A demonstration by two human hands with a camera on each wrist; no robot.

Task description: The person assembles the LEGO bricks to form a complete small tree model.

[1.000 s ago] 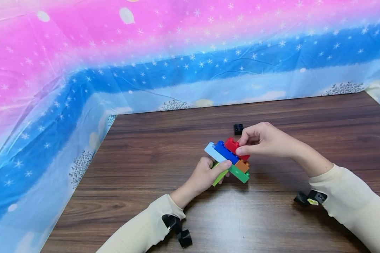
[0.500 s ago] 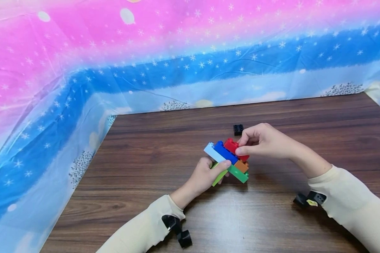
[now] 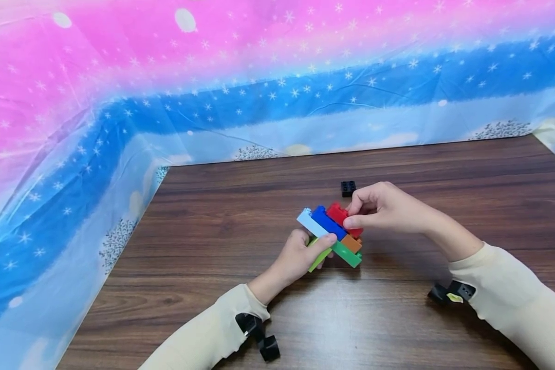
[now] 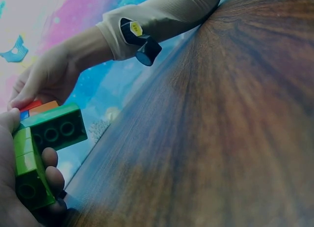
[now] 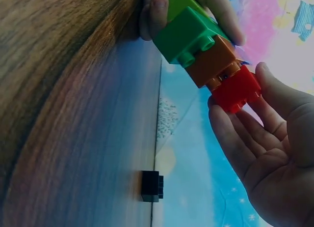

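My left hand (image 3: pixel 298 259) grips a joined stack of toy building bricks above the table, thumb across its near side and fingers wrapped behind. Lime green bricks (image 4: pixel 27 160) sit in the palm, and a green brick (image 3: pixel 348 255) crosses above them. Higher up are an orange brick (image 5: pixel 212 60), a dark blue brick (image 3: pixel 328 223) and a light blue brick (image 3: pixel 311 222). At the top is a red brick (image 5: pixel 236 89), which my right hand (image 3: pixel 388 208) pinches between thumb and fingers. The whole stack is tilted. Its far side is hidden in the head view.
Behind the hands, a black brick (image 3: pixel 348 188) stands on the wooden table (image 3: pixel 213 216). A patterned pink and blue cloth (image 3: pixel 259 92) hangs along the table's back and left edges. Black wrist devices (image 3: pixel 259 336) show at both sleeves.
Almost nothing differs. Both hands and the brick stack have shifted very slightly left in the head view, with the grip of each hand unchanged.
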